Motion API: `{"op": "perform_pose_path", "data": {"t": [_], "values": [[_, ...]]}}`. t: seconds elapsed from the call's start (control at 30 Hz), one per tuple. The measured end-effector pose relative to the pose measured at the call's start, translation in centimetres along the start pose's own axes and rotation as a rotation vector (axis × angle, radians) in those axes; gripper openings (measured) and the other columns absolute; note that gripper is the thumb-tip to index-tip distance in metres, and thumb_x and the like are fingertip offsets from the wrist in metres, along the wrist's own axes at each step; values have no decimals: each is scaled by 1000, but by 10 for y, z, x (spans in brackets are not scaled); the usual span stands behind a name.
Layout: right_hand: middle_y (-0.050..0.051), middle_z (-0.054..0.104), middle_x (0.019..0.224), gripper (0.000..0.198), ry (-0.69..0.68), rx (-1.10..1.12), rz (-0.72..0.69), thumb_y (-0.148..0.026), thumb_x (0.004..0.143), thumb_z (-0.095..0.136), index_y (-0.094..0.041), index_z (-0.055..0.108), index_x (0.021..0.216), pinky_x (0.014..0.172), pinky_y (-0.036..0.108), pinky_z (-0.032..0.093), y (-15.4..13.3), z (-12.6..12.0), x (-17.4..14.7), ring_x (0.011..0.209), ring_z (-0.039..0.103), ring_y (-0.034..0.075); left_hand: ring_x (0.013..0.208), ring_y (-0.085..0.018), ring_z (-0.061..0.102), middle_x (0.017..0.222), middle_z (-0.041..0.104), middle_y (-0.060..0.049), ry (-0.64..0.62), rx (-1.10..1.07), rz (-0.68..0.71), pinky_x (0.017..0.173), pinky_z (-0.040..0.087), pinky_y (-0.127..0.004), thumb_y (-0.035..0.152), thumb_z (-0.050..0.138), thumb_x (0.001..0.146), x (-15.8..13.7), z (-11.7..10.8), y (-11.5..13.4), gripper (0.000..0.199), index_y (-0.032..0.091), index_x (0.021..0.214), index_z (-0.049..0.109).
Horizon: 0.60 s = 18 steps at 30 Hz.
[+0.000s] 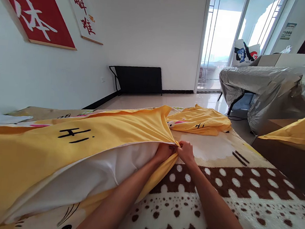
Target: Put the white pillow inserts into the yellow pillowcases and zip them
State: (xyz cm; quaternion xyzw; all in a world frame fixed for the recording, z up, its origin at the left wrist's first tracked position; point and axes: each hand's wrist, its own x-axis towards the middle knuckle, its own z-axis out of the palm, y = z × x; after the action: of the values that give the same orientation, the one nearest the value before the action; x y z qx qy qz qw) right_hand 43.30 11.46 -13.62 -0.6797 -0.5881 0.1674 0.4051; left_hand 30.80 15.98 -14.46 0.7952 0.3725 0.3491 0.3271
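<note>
A yellow duvet cover [118, 133] printed with "Hi" stretches from the left edge to the middle of the view. Its long side gapes, showing a white inner layer [100, 176]. At the right end of this opening, my left hand [164, 152] reaches just inside the edge, its fingers closed on the gathered cloth and partly hidden by it. Pressed close beside it, my right hand [186, 152] pinches the same bunched corner from outside. Below the opening, the cover's lower layer shows a printed animal face.
A brown and cream patterned blanket [225, 193] lies underneath. Behind the cover rests a crumpled yellow cloth [203, 121]. More yellow fabric [299, 128] hangs over a brown box at right. A plastic-covered table [269, 79] and a black folded panel [139, 80] stand farther back.
</note>
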Motion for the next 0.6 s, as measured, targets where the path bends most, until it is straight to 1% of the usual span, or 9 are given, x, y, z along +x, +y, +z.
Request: {"op": "perform_pose_path", "data": {"t": [0.13, 0.23, 0.3, 0.43, 0.53, 0.6], "values": [[5, 67, 66, 17, -7, 9, 6, -13, 68, 53, -15, 70, 69, 55, 22, 26, -1, -1, 0, 60, 46, 12, 93, -22, 61, 96, 71, -6, 84, 5, -1, 89, 47, -37, 18, 59, 76, -2, -1, 2, 16, 15, 88, 69], [3, 65, 63, 16, -28, 33, 2, -13, 67, 54, -15, 70, 66, 54, 22, 25, -3, -2, 0, 59, 44, 11, 91, -20, 61, 93, 69, -5, 95, 33, 8, 90, 46, -38, 17, 62, 76, 0, 1, 1, 9, 15, 84, 67], [2, 63, 61, 15, -47, 61, -2, -16, 68, 55, -15, 70, 66, 54, 22, 25, -5, -3, 0, 58, 44, 11, 89, -18, 60, 88, 67, -4, 91, 58, 11, 88, 47, -39, 20, 63, 79, 4, 4, -2, 7, 13, 80, 65], [-1, 59, 60, 20, -92, 132, -2, -24, 73, 53, -14, 71, 69, 53, 20, 27, -9, -2, -1, 59, 46, 11, 83, -16, 60, 78, 62, -1, 83, 87, 7, 82, 48, -37, 31, 59, 87, 11, 9, -10, 23, 12, 75, 60], [-2, 55, 57, 24, -113, 169, 3, -28, 74, 51, -14, 70, 69, 52, 20, 27, -9, -1, -2, 58, 46, 11, 83, -16, 59, 79, 62, -1, 77, 76, 17, 81, 48, -36, 33, 57, 88, 13, 10, -14, 25, 12, 75, 61], [-3, 53, 55, 24, -115, 176, 6, -28, 73, 51, -14, 69, 66, 52, 20, 26, -7, -2, -1, 58, 45, 11, 84, -16, 59, 79, 62, -1, 73, 57, 29, 82, 47, -37, 31, 57, 87, 12, 9, -13, 23, 12, 75, 61]]}}
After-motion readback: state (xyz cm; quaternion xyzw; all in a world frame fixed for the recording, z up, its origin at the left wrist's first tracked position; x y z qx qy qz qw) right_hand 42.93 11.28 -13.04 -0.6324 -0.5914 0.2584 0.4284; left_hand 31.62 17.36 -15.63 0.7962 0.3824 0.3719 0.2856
